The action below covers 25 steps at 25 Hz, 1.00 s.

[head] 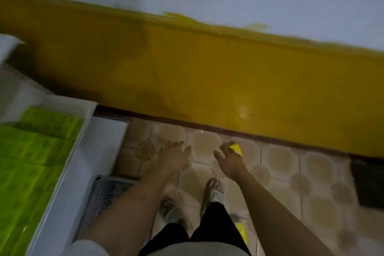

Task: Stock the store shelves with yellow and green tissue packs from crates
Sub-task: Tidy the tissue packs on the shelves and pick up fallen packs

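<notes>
Right hand [230, 160] pinches a yellow pack [235, 148] low over the floor [291, 172], left hand [176, 155] spread empty, green packs [31, 162] on the shelf [83, 151]; judged risk: loose fingertip hold could drop it mid-swing

Head view – steeply downward, over floor [280, 172], tilted

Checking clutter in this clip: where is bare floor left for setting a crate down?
Bare tile lies right of the right hand, between the yellow wall base and a dark object. Crowded at left: the white shelf of green packs, a grey crate, and the feet.
</notes>
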{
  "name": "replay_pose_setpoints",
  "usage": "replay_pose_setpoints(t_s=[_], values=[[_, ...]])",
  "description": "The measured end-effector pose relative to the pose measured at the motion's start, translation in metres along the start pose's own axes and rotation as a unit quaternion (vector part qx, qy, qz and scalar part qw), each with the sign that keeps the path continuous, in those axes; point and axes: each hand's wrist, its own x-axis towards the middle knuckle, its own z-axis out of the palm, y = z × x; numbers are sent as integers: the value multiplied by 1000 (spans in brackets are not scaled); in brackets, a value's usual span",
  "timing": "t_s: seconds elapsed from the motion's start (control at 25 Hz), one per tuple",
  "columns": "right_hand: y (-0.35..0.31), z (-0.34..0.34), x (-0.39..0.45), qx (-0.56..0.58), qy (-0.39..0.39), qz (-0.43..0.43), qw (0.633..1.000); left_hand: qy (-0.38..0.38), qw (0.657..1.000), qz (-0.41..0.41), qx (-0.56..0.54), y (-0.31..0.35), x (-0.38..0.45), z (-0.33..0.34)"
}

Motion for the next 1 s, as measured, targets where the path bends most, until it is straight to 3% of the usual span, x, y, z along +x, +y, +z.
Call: replay_pose_setpoints(t_s=[0.08, 0.16, 0.28, 0.4, 0.52, 0.68, 0.84, 0.92, 1.0], values=[[66, 14, -5, 91, 19, 88, 992, -49, 998, 24, 37, 33, 18, 44], [123, 42, -3, 177, 14, 163, 971, -148, 981, 58, 109, 58, 33, 102], [217, 99, 4, 303, -5, 249, 920, -258, 963, 36, 70, 87, 58, 214], [317, 174, 23, 438, 22, 351, 827, -349, 936, -22, 25, 102, 88, 345], [412, 271, 47, 525, 80, 457, 713, -383, 922, -44, 42, 92, 130, 486], [509, 396, 79, 587, 153, 555, 569, -415, 903, -16, 114, 35, 189, 640], [553, 484, 112, 673, 167, 568, 443, -484, 849, -12, 212, -18, 240, 726], [554, 501, 121, 718, 192, 557, 370, -497, 843, -46, 200, -31, 245, 743], [544, 503, 126, 736, 227, 543, 336, -483, 861, -72, 140, -42, 243, 744]])
